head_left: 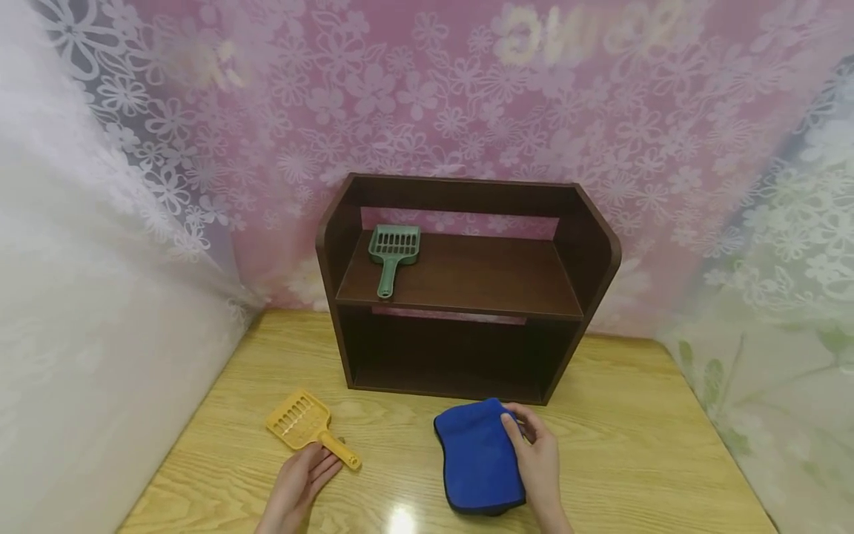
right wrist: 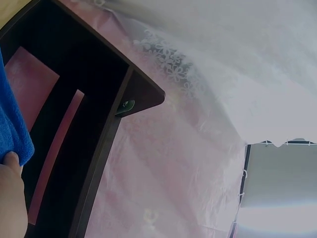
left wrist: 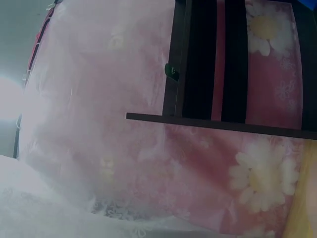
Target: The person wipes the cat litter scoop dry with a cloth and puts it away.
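Observation:
A yellow litter scoop with a slotted head lies at the left, its handle slanting down to the right. Under that handle is my left hand, palm turned up and fingers stretched out beneath it. My right hand pinches the upper right edge of a blue cloth with dark edging, thumb in front and fingers behind. In the right wrist view, a fingertip presses the corner of the fuzzy blue cloth. Neither the left hand nor the yellow scoop shows in the left wrist view.
A dark brown two-tier shelf stands at the back of the wooden table. On its upper board, at the left, lies a green litter scoop. Flower-patterned curtains hang behind and on both sides.

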Demonstrator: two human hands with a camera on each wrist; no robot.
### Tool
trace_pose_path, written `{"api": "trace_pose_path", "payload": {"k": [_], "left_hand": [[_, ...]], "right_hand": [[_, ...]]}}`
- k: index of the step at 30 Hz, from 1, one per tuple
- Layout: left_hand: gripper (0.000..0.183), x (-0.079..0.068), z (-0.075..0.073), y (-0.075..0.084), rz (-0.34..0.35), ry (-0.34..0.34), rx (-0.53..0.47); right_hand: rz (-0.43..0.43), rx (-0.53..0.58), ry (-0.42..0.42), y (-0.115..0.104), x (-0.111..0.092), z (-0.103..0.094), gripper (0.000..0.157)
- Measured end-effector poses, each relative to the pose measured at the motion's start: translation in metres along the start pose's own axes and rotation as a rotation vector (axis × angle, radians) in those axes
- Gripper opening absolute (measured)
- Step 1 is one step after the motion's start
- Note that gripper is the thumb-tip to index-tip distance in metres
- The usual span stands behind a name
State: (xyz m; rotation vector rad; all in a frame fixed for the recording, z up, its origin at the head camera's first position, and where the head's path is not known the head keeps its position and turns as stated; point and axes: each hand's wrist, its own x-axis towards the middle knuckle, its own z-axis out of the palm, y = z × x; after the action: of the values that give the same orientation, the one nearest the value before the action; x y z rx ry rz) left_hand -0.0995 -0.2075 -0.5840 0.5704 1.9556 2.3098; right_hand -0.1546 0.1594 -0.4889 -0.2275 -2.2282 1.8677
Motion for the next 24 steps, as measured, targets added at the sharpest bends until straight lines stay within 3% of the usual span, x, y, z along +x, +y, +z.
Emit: {"api": "trace_pose_path", "payload": {"k": [1,2,3,5,6,8,9,11,15,19,24], "left_hand": [[0.100,-0.001,-0.001,-0.002,0.123,-0.055,0.091],[0.090,0.003,0.000,-0.002,0.078,-0.034,0.045],[0.081,0.009,0.000,0.002,-0.042,0.025,0.001],[0.077,0.019,0.002,0.005,-0.201,0.139,-0.060],[0.078,0.024,0.004,0.006,-0.262,0.191,-0.041],[0.050,0.035,0.009,0.014,-0.514,0.429,-0.202],[0.047,0.039,0.009,0.015,-0.538,0.463,-0.191],[0.041,0.043,0.011,0.015,-0.554,0.523,-0.174],[0.043,0.041,0.011,0.015,-0.506,0.550,-0.147],[0.047,0.039,0.013,0.018,-0.482,0.565,-0.148],[0.045,0.040,0.019,0.024,-0.481,0.542,-0.039]], "right_hand": [[-0.005,0.005,0.002,0.001,0.000,-0.001,0.022],[-0.010,0.014,0.002,0.002,0.001,-0.002,0.022],[-0.013,0.020,0.000,0.003,0.001,-0.003,0.022],[-0.015,0.036,-0.003,0.009,0.004,-0.003,0.022],[-0.015,0.045,-0.004,0.013,0.005,-0.004,0.023],[-0.008,0.053,0.003,0.020,0.008,-0.004,0.026],[0.001,0.055,0.008,0.024,0.010,-0.004,0.027],[0.023,0.060,0.023,0.029,0.012,-0.004,0.030],[0.076,0.077,0.047,0.031,0.013,-0.004,0.033],[0.097,0.089,0.033,0.032,0.014,-0.006,0.040],[0.159,0.079,-0.011,0.034,0.013,-0.009,0.049]]}}
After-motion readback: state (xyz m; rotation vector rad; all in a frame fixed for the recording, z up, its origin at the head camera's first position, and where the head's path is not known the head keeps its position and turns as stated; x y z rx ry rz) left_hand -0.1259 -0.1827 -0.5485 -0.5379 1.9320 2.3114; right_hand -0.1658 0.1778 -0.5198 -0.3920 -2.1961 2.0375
